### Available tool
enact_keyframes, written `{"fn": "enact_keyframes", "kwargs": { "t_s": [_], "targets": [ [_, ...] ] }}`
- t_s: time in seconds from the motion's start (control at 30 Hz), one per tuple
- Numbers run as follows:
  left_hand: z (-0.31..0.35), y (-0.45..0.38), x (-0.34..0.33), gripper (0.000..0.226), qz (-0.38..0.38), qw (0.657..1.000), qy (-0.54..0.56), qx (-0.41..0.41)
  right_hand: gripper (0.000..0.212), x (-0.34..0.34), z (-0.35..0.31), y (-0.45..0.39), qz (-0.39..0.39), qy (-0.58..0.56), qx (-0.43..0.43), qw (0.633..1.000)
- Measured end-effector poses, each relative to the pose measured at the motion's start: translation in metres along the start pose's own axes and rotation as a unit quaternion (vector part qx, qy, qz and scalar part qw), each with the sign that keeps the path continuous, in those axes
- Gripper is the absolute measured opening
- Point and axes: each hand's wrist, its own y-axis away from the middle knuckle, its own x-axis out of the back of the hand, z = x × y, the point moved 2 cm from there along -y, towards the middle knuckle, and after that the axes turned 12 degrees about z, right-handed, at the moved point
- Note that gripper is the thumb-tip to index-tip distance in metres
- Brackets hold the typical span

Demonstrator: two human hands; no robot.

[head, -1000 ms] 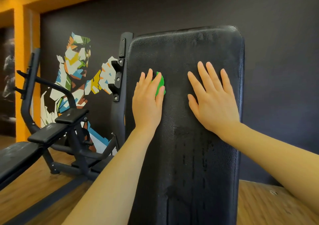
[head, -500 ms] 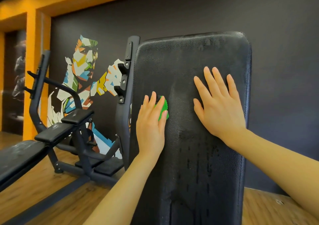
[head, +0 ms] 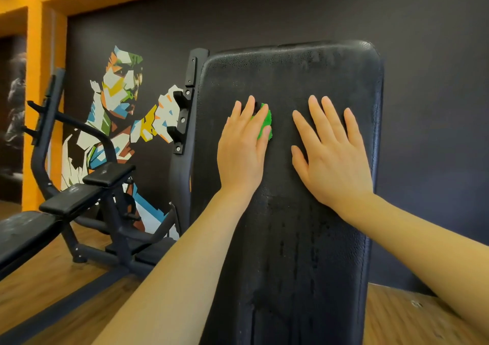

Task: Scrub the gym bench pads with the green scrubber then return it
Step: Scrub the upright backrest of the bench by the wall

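Note:
A tall black upright bench pad [head: 291, 238] fills the middle of the view, with wet streaks running down its lower half. My left hand [head: 242, 148] presses a green scrubber [head: 265, 121] flat against the pad's upper left part; only a green edge shows past my straight fingers. My right hand [head: 332, 154] lies flat on the pad to the right of it, fingers spread and holding nothing.
A black steel upright with hooks [head: 185, 122] stands just left of the pad. Another black bench with pads [head: 87, 196] sits at the left on a wooden floor [head: 53, 291]. A dark wall with a colourful mural [head: 119, 106] is behind.
My left hand with the scrubber slid down the pad and then back up a little. My right hand kept its place on the pad. The camera shifted slightly.

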Motion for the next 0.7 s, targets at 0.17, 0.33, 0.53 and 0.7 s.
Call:
{"fn": "enact_keyframes", "kwargs": {
  "t_s": [0.17, 0.33, 0.53, 0.7],
  "targets": [
    [0.000, 0.029, 0.008, 0.045, 0.001, 1.000, -0.021, 0.013, 0.056, 0.001, 0.001, 0.000, 0.000, 0.002, 0.001, 1.000],
    [-0.002, 0.066, 0.022, 0.045, -0.012, 1.000, -0.019, 0.021, 0.056, 0.001, 0.000, 0.001, -0.002, -0.001, 0.000, 1.000],
    [-0.005, 0.083, 0.031, 0.046, -0.026, 0.999, -0.013, 0.018, 0.056, 0.002, 0.000, 0.000, -0.005, -0.005, 0.000, 1.000],
    [0.004, 0.056, 0.026, 0.045, -0.003, 1.000, 0.015, 0.012, 0.056, 0.001, 0.000, 0.001, 0.003, -0.010, -0.003, 1.000]
  ]
}}
